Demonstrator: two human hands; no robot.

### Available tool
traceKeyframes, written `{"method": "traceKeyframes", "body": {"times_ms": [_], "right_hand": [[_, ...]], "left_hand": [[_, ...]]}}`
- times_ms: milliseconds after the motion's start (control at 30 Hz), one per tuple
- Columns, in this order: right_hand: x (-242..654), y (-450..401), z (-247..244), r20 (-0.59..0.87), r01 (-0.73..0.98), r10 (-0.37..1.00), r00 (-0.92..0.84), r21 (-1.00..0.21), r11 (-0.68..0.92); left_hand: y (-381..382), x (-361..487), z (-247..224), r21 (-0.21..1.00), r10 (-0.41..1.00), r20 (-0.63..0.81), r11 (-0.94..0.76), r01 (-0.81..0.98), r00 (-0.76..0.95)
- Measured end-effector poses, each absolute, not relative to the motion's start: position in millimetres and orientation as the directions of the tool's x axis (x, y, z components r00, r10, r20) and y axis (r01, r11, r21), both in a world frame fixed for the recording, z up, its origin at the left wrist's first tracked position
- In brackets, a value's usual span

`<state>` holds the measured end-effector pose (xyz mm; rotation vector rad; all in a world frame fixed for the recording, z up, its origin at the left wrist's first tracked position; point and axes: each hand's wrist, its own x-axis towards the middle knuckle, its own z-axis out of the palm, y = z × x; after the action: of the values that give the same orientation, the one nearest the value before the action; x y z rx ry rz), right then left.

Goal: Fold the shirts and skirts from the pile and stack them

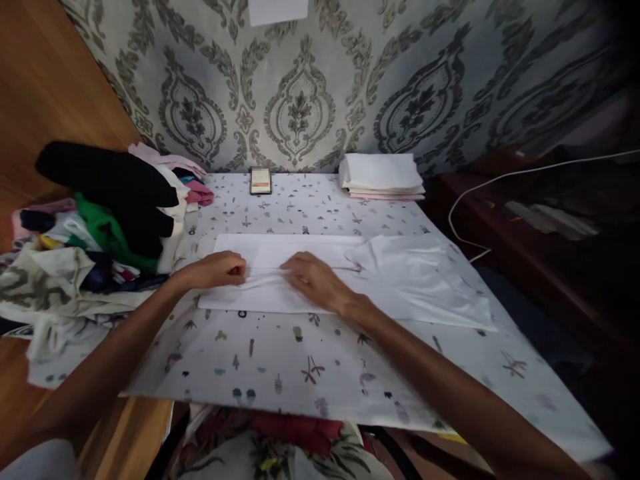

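A long white garment (pixel 430 280) lies across the patterned cloth of the table, its narrow folded part to the left and a wider, wrinkled part to the right. Near its left end, my left hand (pixel 220 269) is closed, its curled fingers pinching the white fabric. My right hand (pixel 316 280) rests on the middle of the garment, fingers apart and pointing left, palm down. Small creases run through the fabric between the two hands.
Mixed clothes (pixel 110 233) are heaped at the left. Folded white and pink cloths (pixel 383 177) are stacked at the back right. A small framed card (pixel 261 181) lies near the patterned wall. A white cable (pixel 480 183) hangs at the right.
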<state>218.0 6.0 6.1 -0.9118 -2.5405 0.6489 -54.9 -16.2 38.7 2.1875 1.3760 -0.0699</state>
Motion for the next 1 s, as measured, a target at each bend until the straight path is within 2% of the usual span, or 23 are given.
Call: {"method": "traceKeyframes", "body": {"times_ms": [133, 267, 367, 433, 533, 600, 667, 867, 1000], "right_hand": [[168.8, -2.2, 5.8, 0.012, 0.562, 0.652, -0.758, -0.497, 0.662], [153.5, 7.2, 9.3, -0.006, 0.559, 0.669, -0.743, -0.556, 0.615], [147.9, 14.1, 9.5, 0.007, 0.593, 0.739, -0.673, -0.592, 0.546], [144.0, 15.7, 5.5, 0.042, 0.614, 0.765, -0.643, -0.569, 0.547], [140.1, 14.9, -3.5, 0.133, 0.583, 0.745, -0.653, -0.540, 0.607], [142.2, 15.3, -7.4, 0.187, 0.537, 0.704, -0.685, -0.523, 0.661], [150.9, 18.8, -8.0, 0.218, 0.508, 0.668, -0.712, -0.497, 0.703], [210.3, 42.4, -10.3, 0.232, 0.610, 0.723, -0.651, -0.407, 0.680], [239.0, 46.8, -24.7, 0.206, 0.674, 0.736, -0.645, -0.301, 0.675]], "left_hand": [[-19.8, -59.2, 50.5, 0.489, 0.820, -0.314, -0.293, 0.822, 0.479], [-21.3, -62.7, 51.4, 0.591, 0.900, -0.197, -0.208, 0.780, 0.389], [-18.1, -73.3, 42.5, 0.703, 0.961, -0.158, -0.051, 0.710, 0.225], [-19.3, -83.6, 35.4, 0.790, 0.977, -0.202, 0.119, 0.602, 0.072], [-30.0, -96.0, 28.1, 0.871, 0.938, -0.330, 0.345, 0.350, -0.102], [-41.3, -98.5, 26.8, 0.885, 0.909, -0.395, 0.415, 0.210, -0.131], [-53.2, -96.2, 27.6, 0.890, 0.902, -0.414, 0.430, 0.152, -0.125], [-78.4, -76.4, 26.5, 0.870, 0.936, -0.342, 0.351, 0.348, -0.087], [-85.2, -67.1, 15.8, 0.841, 0.961, -0.237, 0.276, 0.465, -0.143]]}}
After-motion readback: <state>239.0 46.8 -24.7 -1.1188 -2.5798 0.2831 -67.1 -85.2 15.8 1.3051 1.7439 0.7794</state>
